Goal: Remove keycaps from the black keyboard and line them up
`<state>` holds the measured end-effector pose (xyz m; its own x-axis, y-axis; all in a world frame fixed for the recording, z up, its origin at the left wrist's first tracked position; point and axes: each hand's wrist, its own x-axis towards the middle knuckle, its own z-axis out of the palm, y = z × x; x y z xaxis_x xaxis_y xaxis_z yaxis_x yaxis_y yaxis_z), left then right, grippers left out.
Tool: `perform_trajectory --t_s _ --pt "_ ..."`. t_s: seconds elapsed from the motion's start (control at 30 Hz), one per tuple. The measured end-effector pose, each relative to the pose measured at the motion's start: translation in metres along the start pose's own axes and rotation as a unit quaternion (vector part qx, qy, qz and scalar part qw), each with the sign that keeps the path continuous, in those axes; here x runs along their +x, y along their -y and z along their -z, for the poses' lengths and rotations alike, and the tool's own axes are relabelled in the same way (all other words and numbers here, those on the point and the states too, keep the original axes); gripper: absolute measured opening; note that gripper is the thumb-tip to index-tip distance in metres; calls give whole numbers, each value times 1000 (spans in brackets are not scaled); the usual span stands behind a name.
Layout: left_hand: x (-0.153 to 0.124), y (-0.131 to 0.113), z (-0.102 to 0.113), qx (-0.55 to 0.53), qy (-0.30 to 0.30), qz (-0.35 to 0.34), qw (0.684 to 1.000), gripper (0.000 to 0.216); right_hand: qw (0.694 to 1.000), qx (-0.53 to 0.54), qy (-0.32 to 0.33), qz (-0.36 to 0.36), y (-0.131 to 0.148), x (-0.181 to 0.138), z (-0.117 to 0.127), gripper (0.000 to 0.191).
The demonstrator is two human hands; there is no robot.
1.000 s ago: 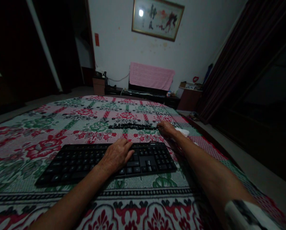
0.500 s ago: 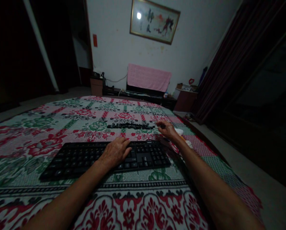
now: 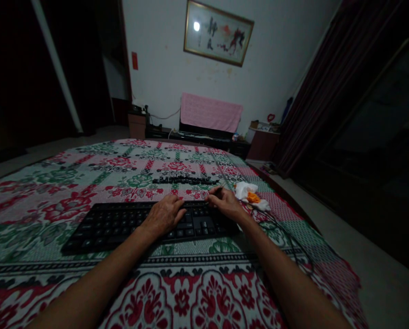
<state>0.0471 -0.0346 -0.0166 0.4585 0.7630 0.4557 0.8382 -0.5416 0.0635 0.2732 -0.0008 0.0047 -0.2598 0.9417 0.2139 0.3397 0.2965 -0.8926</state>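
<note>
Your left grip (image 3: 163,214) lies spread on the black keyboard (image 3: 115,226) on the bed (image 3: 53,183), while your right grip (image 3: 225,203) pinches a small dark piece (image 3: 219,190) over its far edge, near the row of loose keycaps (image 3: 185,181).

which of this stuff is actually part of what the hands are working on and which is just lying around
In use:
- black keyboard, under the left hand
- small dark piece, pinched by the right hand at the keyboard's far edge
- row of small dark pieces beyond the keyboard

Lying about:
- white cloth with something orange on it
- framed picture
- pink cloth
</note>
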Motion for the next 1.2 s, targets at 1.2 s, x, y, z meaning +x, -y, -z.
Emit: perform_trajectory --t_s 1.2 --pt "0 2 -2 0 9 0 1000 27 995 20 27 -95 15 -2 19 12"
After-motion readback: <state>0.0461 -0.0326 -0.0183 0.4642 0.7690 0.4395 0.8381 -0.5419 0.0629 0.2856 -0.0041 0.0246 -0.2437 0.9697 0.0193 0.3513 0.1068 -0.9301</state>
